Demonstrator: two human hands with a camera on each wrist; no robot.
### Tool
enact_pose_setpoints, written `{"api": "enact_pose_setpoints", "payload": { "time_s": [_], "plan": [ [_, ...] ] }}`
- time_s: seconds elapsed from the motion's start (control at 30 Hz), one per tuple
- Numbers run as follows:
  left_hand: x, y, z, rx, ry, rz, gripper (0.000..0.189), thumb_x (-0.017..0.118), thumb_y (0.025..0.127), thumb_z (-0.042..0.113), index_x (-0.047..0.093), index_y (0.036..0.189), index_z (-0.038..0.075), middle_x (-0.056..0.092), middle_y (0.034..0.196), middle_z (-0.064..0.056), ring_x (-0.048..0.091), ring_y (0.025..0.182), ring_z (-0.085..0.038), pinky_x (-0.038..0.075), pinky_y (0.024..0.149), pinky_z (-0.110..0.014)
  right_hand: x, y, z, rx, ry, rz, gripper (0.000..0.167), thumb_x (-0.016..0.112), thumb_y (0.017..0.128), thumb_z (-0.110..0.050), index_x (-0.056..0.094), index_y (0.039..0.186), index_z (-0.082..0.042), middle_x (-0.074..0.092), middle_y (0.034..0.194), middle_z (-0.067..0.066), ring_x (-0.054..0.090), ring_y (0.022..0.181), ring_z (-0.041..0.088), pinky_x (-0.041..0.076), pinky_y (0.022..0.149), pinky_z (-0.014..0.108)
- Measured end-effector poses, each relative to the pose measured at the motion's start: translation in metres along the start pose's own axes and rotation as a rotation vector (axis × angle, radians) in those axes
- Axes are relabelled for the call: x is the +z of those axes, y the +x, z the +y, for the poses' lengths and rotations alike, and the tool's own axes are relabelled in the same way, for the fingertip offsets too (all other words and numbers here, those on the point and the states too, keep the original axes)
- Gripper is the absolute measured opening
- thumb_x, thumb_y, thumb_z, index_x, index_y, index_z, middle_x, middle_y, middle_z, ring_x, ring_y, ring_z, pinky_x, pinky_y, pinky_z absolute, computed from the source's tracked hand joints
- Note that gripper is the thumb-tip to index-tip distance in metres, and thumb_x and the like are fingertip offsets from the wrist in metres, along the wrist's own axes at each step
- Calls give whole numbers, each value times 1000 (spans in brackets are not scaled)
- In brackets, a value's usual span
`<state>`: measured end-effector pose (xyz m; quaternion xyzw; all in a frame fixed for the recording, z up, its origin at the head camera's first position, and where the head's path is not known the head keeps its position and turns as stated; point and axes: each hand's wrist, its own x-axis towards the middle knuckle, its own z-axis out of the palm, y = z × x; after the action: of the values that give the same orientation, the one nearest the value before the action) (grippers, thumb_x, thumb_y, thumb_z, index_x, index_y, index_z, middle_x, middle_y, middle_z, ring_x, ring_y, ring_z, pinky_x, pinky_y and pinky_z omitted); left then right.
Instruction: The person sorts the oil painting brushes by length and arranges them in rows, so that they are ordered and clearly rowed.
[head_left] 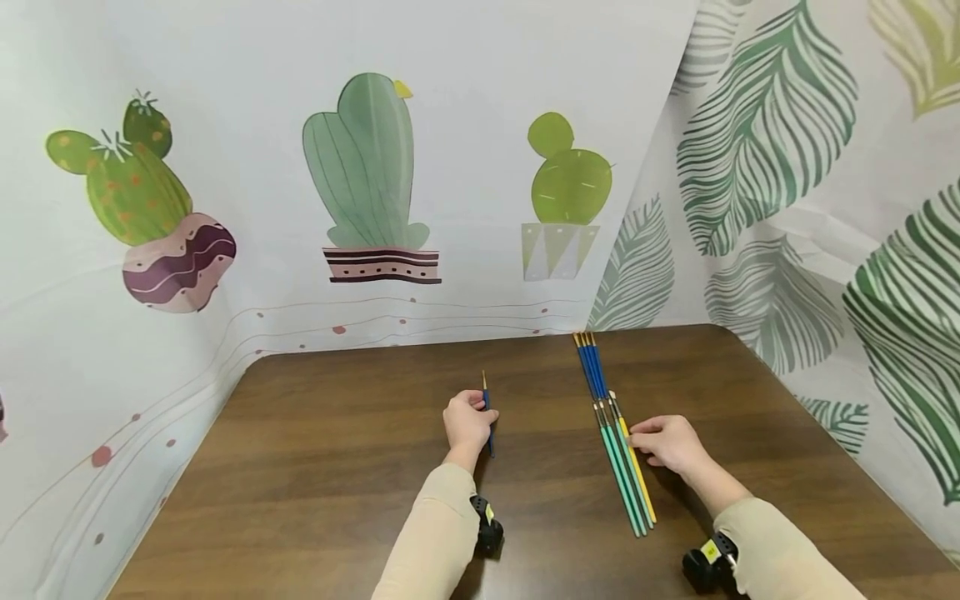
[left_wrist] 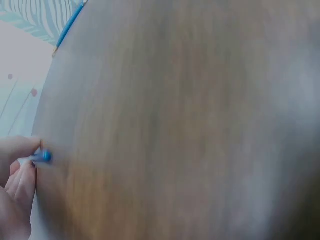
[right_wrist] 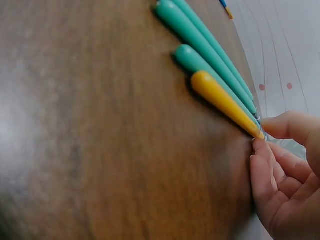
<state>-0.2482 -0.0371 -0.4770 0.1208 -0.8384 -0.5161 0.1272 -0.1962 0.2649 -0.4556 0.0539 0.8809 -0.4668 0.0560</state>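
In the head view my left hand (head_left: 467, 423) pinches a blue paintbrush (head_left: 492, 447) by its handle, bristles pointing away from me. The left wrist view catches the round blue end of that brush between thumb and fingers. My right hand (head_left: 672, 444) has its thumb and fingertips around a yellow paintbrush (right_wrist: 222, 101), which lies on the table at the right side of a row. Beside it are three green paintbrushes (head_left: 621, 477), handle ends toward me. Several blue paintbrushes (head_left: 592, 367) lie just beyond, side by side, with tips toward the far edge.
The brown wooden table (head_left: 315, 467) reaches back to a wall covering (head_left: 465, 167) printed with cacti and leaves. A small black camera (head_left: 487, 529) is strapped to the left wrist, and another camera (head_left: 708, 565) to the right wrist.
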Motion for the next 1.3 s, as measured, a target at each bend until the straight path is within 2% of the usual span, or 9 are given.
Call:
{"api": "enact_pose_setpoints", "payload": {
  "time_s": [0.17,0.3,0.8,1.1,1.3],
  "plan": [
    [1,-1,3,-32,-24,37,28,77,71,-2,69,98,-1,74,89,-12,70,87,-23,54,85,-37,1,0,2,6,6,-9,35,70,81,-14,65,104,11,68,87,12,60,75,14,58,63,31],
    [-1,-3,3,-24,-55,48,25,74,72,-5,70,96,-2,73,88,-14,71,83,-23,55,83,-37,0,-1,2,10,4,-14,34,71,81,-13,65,104,11,68,90,14,60,76,15,58,65,33],
    [-3,6,0,-14,-144,16,22,69,73,-3,72,94,0,73,90,-12,71,83,-22,56,78,-34,0,-1,4,19,-2,-18,30,71,81,-17,69,98,7,67,88,10,58,76,15,58,66,32],
    [12,13,13,-2,-162,1,17,70,74,-1,73,91,0,73,87,-11,67,85,-23,55,77,-33,2,0,5,35,9,11,30,73,80,-19,69,95,7,66,82,6,57,74,15,56,63,30],
    [29,16,24,-33,-191,-10,15,70,75,0,74,90,1,73,84,-9,66,85,-23,54,78,-33,2,1,4,45,18,13,30,72,81,-20,69,95,7,66,81,5,57,73,15,56,62,30]
  ]
}}
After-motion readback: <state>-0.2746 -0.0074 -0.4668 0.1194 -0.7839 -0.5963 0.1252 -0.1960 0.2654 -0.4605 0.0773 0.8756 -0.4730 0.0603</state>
